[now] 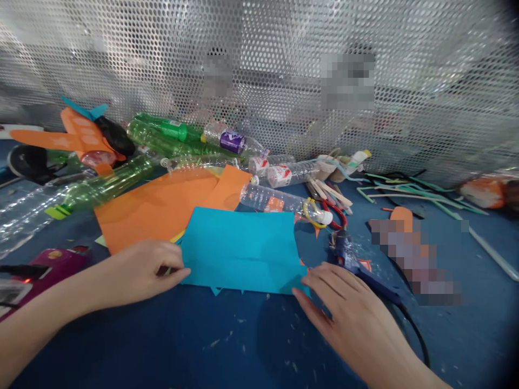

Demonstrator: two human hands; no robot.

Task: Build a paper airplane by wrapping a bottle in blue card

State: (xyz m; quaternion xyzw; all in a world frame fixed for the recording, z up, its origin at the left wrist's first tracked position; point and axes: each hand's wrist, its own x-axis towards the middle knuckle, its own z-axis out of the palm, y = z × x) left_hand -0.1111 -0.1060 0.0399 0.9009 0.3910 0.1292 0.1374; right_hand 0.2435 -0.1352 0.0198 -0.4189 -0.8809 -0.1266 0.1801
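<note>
A bright blue craft sheet (243, 251) is in front of me, slightly curved, with small jagged bits showing under its lower edge. My left hand (156, 270) pinches its left edge between thumb and fingers. At the lower right corner, my right hand (340, 302) has its thumb and fingertips closed on the same sheet. Behind and left of it lie orange craft sheets (150, 205). A clear plastic bottle (292, 202) rests on its side just past the far edge. Near my right hand is a dark blue glue gun (373, 283) with a cord.
Green bottles (162, 138) and clear ones lie along a perforated metal partition (279, 81). An orange toy plane (81, 135) stands at far left, a purple power strip (51, 270) nearer. Red-handled scissors (338, 216), thin green strips (409, 189) and a pixelated item (417, 259) are right.
</note>
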